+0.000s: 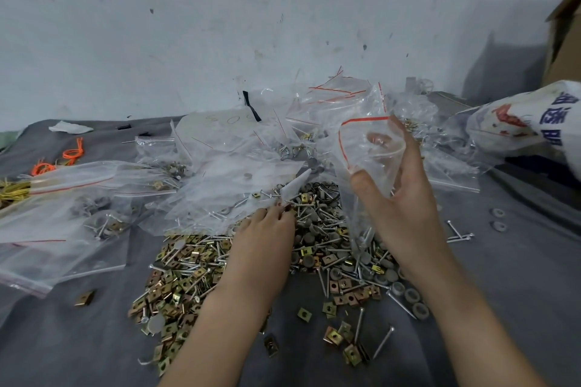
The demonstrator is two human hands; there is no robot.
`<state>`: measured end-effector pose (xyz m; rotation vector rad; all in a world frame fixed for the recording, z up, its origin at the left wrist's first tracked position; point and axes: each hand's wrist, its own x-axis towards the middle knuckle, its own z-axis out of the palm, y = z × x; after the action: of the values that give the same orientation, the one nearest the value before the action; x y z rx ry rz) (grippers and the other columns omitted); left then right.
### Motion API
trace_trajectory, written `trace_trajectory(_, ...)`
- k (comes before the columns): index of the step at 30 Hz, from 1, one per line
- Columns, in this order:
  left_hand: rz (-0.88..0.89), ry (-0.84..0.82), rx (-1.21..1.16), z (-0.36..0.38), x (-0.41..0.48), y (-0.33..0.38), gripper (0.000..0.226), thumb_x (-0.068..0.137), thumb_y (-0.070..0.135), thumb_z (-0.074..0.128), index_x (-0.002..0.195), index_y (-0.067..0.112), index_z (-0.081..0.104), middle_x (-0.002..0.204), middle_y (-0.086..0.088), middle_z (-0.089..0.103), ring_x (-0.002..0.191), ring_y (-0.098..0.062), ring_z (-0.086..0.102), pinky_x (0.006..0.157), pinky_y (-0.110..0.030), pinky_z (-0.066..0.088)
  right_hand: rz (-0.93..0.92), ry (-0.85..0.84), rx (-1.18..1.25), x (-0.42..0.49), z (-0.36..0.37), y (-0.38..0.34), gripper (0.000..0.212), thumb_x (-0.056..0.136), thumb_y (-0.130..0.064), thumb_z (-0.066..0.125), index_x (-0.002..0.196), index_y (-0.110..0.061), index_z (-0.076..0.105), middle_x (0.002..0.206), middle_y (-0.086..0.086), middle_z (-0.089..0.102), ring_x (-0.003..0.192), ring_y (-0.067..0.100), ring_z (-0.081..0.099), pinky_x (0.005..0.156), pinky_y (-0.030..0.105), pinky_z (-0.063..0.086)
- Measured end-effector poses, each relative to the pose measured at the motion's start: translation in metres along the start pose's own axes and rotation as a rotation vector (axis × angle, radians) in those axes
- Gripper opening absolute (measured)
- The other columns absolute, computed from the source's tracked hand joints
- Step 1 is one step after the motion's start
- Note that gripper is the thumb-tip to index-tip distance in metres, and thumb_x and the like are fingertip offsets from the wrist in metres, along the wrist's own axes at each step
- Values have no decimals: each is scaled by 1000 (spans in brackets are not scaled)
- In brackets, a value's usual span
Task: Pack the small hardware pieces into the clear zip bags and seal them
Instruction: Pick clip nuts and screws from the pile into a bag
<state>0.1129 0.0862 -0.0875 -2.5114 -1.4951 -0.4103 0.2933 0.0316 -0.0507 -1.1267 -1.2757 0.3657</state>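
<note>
Layout about the hardware pile (314, 261), which lies on the cloth (518, 292) directly before me.

- **On the pile:** my left hand (264, 239), fingertips toward its far edge.
- **Above its right part:** my right hand (405, 207), holding a zip bag (367, 148) with the mouth uppermost.
- **Behind the pile:** a heap of bags (251, 148), then the wall (188, 25).
- **Left of the pile:** filled bags (78, 198) lying flat, and beyond them looped ties (74, 152).
- **Right of the pile, apart from it:** loose screws (457, 234) and two washers (498, 218).
- **Behind and right of the pile:** a sack (518, 122), with a cardboard box (562, 34) behind it.
</note>
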Motion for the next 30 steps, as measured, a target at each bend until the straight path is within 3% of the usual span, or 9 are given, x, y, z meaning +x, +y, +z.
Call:
trace_trajectory(7, -30, -5, -82, -3, 3, -4, 21, 100, 21, 47, 120, 20, 53, 123, 2, 57, 114, -20, 54, 92, -33, 47, 3, -3, 9, 1, -1, 3, 72, 94, -28, 69, 148, -53, 30, 139, -26, 53, 123, -13, 51, 92, 1, 41)
trace_trajectory(10, -108, 26, -340, -9, 3, -7, 12, 98, 25, 49, 107, 21, 57, 104, 4, 62, 95, -16, 59, 84, -35, 51, -1, -3, 5, 1, -1, 4, 71, 94, -30, 69, 148, -54, 30, 139, -27, 53, 124, -13, 51, 92, 3, 43)
trace_trajectory(12, -206, 76, -564, -15, 3, -11, 8, 97, 24, 53, 104, 23, 59, 91, 7, 64, 79, -10, 61, 71, -32, 54, -2, -3, 9, 1, -1, 3, 71, 93, -31, 70, 147, -55, 29, 140, -26, 52, 125, -12, 50, 95, 9, 42)
trace_trajectory(14, -280, 116, -735, -20, 5, -14, 8, 98, 26, 54, 104, 29, 58, 83, 10, 65, 64, -8, 62, 57, -30, 55, -3, -12, 17, 1, -1, 3, 72, 93, -31, 69, 148, -53, 29, 141, -25, 52, 124, -13, 50, 93, 4, 43)
trace_trajectory(16, -335, 148, -885, -24, 6, -15, 9, 98, 25, 56, 102, 31, 61, 81, 9, 67, 65, -11, 66, 57, -29, 57, 1, -19, 16, 0, -2, 2, 72, 94, -32, 69, 149, -52, 28, 142, -25, 51, 123, -16, 49, 90, -1, 39)
trace_trajectory(18, -390, 204, -1056, -26, 7, -16, 11, 97, 22, 60, 94, 30, 65, 77, 8, 71, 66, -5, 67, 52, -18, 54, 2, -23, 13, 0, -2, 2, 71, 94, -33, 68, 150, -52, 28, 142, -24, 51, 124, -15, 49, 90, -2, 38)
trace_trajectory(20, -441, 218, -1257, -30, 9, -16, 11, 97, 22, 62, 91, 25, 70, 76, 8, 74, 65, 2, 65, 50, -10, 47, -2, -25, 10, 0, -2, 2, 71, 95, -32, 68, 150, -50, 28, 143, -22, 52, 125, -13, 50, 91, 0, 40)
trace_trajectory(23, -495, 180, -1502, -33, 10, -15, 12, 96, 24, 62, 97, 19, 73, 79, 8, 75, 66, 0, 65, 56, -13, 50, -11, -27, 6, 1, -2, 3, 71, 95, -31, 67, 151, -50, 27, 144, -21, 51, 128, -10, 49, 97, 8, 42)
trace_trajectory(30, -503, 165, -1548, -29, 13, -16, 12, 96, 17, 62, 99, 18, 74, 79, 7, 74, 66, 0, 64, 58, -12, 49, -11, -21, -1, 2, 1, 6, 71, 94, -35, 67, 152, -46, 29, 145, -22, 50, 129, -12, 46, 96, 1, 37)
